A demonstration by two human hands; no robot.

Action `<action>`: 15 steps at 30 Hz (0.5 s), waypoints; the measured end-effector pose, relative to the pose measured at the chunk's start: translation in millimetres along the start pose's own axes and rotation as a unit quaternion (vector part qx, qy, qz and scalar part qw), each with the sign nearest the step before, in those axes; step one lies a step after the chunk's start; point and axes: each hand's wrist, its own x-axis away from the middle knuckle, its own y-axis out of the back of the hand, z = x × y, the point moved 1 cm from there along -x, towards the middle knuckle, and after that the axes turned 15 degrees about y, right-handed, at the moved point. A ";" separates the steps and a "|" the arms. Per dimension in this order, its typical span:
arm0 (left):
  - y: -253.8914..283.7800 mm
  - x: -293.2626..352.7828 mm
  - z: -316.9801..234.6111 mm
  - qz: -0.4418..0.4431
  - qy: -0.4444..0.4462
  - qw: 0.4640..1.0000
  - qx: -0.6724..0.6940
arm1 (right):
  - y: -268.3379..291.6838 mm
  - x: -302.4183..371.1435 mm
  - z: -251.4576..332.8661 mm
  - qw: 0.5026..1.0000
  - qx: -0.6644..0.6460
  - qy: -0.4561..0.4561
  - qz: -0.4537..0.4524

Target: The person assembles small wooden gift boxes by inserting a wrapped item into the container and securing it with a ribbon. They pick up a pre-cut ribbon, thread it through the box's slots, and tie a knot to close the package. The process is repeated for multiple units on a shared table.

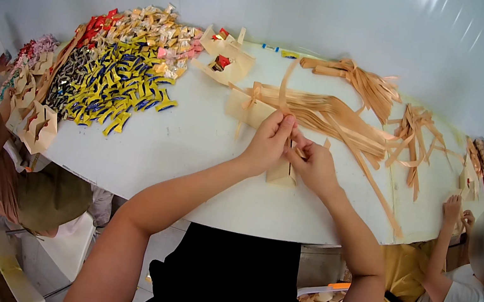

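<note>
Wearer's hands: two, the left hand (267, 144) and the right hand (317, 167), were in view.
Surface (214, 201): there was one.
Ribbon bundles (331, 116): three lay spread.
Open cream boxes with red contents (238, 68), beyond the left hand: there were two.
Packets by the back edge (290, 55): two lay apart from the heap.
Yellow-and-blue wrapped pieces (119, 82): these were too many to count.
Co-workers (453, 301): three showed.

Tabletop (209, 158): looks smooth, faintly glossy. Ribbon bundle (331, 113): satin-like cloth, soft sheen. Small box at centre (281, 175): matt cream paper card. Yellow-blue wrapped pieces (125, 83): shiny, crimped plastic film. Wall panel (267, 1): smooth, catches glossy streaks. Black garment (233, 277): matt cloth.
</note>
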 end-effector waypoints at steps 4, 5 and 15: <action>4.5 7.4 7.0 -0.009 0.045 0.999 0.015 | 19.8 -8.6 12.5 0.990 -0.010 -0.045 0.135; 1.8 9.4 8.1 -0.009 0.042 0.999 -0.007 | 31.8 -12.8 17.7 0.986 -0.056 -0.049 0.146; 7.5 14.5 3.5 0.058 0.086 0.992 -0.071 | 68.2 -51.3 88.7 0.987 -0.149 -0.058 0.011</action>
